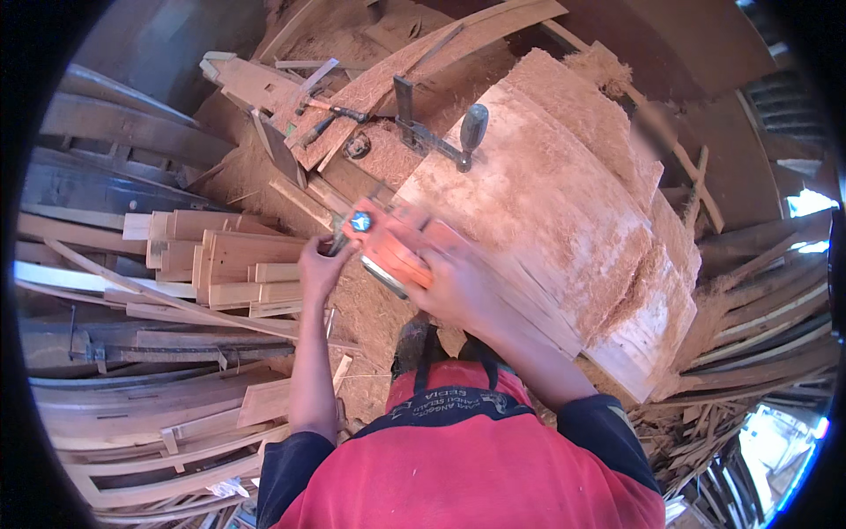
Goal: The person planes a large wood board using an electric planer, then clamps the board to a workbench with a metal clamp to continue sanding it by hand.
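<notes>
My right hand [451,284] is wrapped round the rear of an orange power planer [397,251], held at the near left edge of the shavings-covered board stack [546,212]. A blue-and-white round part [360,221] shows at its front end. My left hand [322,264] is beside that front end, fingers bent in a pinch near a dark metal piece [338,236]. What those fingers grip is too small to make out. Farther off, a bar clamp [432,141] with a dark handle [473,128] rests over the boards' far left edge.
A hammer [335,108] and a dark-handled tool [317,130] lie on wood at the far left. Cut wooden blocks [233,260] are stacked to my left. Curved planks [432,48] lie at the back, and more lumber [767,326] is at the right. Shavings [370,322] cover the floor.
</notes>
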A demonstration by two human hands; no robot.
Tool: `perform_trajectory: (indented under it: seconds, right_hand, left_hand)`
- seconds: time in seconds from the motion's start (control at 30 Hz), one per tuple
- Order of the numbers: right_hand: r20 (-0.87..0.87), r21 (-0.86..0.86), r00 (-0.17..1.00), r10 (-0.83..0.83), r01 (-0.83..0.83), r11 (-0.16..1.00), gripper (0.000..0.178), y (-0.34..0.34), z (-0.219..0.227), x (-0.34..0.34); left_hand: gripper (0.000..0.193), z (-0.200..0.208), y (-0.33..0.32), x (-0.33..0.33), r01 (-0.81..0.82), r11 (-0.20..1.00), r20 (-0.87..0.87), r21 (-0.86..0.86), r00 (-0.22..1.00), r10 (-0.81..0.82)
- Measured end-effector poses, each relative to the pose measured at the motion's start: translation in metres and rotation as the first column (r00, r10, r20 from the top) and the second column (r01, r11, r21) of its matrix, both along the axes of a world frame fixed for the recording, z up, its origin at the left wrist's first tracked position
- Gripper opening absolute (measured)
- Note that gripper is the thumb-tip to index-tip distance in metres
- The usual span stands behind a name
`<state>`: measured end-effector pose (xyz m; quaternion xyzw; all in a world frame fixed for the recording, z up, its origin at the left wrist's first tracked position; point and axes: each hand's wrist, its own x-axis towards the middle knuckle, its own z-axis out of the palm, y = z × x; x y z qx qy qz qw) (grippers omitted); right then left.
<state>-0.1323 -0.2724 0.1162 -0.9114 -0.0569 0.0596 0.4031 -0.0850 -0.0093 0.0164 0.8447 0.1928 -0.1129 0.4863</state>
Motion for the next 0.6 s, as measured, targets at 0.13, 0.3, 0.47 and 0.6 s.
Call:
perform_trajectory:
  seconds: [0.13, 0.3, 0.47, 0.6]
  right_hand:
    - [0.073, 0.116, 0.996, 0.050, -0.058, 0.992, 0.038, 0.041, -0.013, 0.045]
    - [0.019, 0.169, 0.997, 0.080, -0.082, 0.982, 0.034, 0.044, -0.016, 0.053]
    - [-0.014, 0.117, 0.994, 0.109, -0.107, 0.987, 0.040, -0.020, -0.004, -0.012]
    - [-0.008, -0.001, 0.995, 0.094, -0.094, 0.996, 0.045, -0.123, -0.006, -0.117]
  left_hand:
    - [0.069, -0.023, 0.050, 0.041, -0.041, 0.984, 0.149, 0.176, 0.989, 0.015]
    - [0.062, -0.020, 0.058, 0.051, -0.081, 0.996, 0.154, 0.034, 0.985, 0.075]
    - [0.062, -0.018, 0.002, -0.012, -0.006, 0.998, 0.128, -0.055, 0.992, 0.013]
    - [0.080, -0.004, -0.103, -0.103, 0.153, 0.986, 0.057, 0.067, 0.986, -0.156]
